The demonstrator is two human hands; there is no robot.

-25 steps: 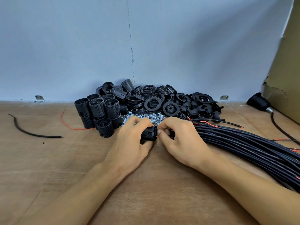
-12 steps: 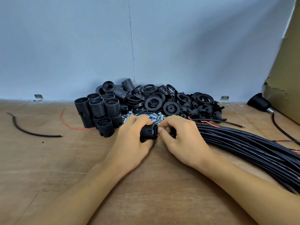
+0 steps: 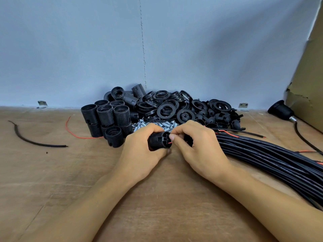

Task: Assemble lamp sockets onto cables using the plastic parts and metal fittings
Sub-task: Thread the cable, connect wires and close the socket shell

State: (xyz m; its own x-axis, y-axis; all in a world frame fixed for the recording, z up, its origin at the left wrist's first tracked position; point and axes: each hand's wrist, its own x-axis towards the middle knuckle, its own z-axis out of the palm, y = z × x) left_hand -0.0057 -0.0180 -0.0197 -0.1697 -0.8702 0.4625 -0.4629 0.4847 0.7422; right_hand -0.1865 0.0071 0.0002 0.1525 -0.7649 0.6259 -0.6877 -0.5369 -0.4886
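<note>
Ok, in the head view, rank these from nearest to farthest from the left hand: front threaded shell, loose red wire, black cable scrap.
1. front threaded shell, just to the left of the left hand.
2. loose red wire, farther left on the table.
3. black cable scrap, far left.

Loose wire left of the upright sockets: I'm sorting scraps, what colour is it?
The loose wire is red; head view shows it best.

I take the socket (image 3: 160, 142) in my left hand (image 3: 141, 151) as marker. Just right of it, my right hand (image 3: 197, 147) pinches a wire (image 3: 170, 143). Behind it lie metal fittings (image 3: 139, 125), then rings (image 3: 166, 109) (nearer the wall (image 3: 70, 49)). Behind-left stand threaded sleeves (image 3: 104, 117), and to its right lies the cable bundle (image 3: 262, 154).
</note>
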